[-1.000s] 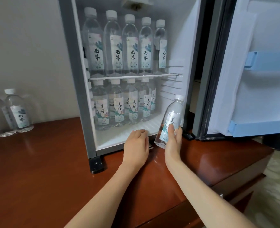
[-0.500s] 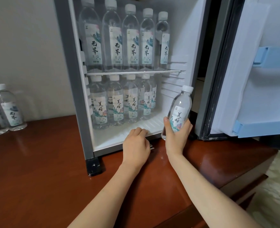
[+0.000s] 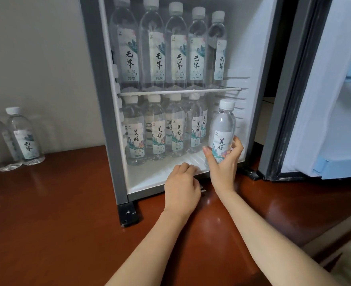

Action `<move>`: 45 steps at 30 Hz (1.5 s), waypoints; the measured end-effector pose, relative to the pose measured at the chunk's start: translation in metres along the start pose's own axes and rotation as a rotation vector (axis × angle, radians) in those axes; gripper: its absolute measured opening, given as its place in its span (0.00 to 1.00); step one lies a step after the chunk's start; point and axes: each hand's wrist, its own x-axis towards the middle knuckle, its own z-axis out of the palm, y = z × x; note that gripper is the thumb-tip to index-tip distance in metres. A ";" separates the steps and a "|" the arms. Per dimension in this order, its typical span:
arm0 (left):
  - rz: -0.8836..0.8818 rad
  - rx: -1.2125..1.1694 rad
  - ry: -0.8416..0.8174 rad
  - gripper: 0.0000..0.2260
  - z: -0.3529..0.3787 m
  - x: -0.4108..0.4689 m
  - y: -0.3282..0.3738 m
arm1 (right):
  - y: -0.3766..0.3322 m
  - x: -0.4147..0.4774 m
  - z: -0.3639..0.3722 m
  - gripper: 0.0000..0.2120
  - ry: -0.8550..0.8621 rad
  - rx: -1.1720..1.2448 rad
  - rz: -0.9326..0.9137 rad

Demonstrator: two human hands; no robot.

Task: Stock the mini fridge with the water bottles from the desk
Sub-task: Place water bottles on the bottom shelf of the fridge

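Our right hand (image 3: 224, 164) grips the water bottle (image 3: 222, 124) upright at the front right corner of the mini fridge (image 3: 93, 100) floor — left hand (image 3: 181, 186) curled, empty, on its front edge.

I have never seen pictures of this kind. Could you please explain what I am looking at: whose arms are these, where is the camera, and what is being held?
There is no machine here: these are a person's two bare arms, filmed by one wide-angle camera worn on the head, looking forward and down. The right hand grips a clear plastic water bottle with a white cap upright at the open grey mini fridge, by the lower row's right end. The left hand rests with curled fingers on the fridge's front edge, holding nothing. Both levels inside hold rows of similar bottles. Two more bottles stand on the reddish-brown wooden desk, left of the fridge.
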 end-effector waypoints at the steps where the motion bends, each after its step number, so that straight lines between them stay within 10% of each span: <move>1: 0.000 -0.002 -0.003 0.15 0.000 0.000 0.000 | 0.001 0.000 0.001 0.36 0.005 0.003 0.002; 26: 0.029 0.002 -0.054 0.18 -0.002 -0.004 0.000 | 0.000 0.009 -0.002 0.32 0.161 -0.199 0.065; 45: 0.034 -0.010 -0.044 0.18 -0.005 -0.005 0.002 | 0.019 0.079 0.031 0.26 -0.154 -0.437 0.185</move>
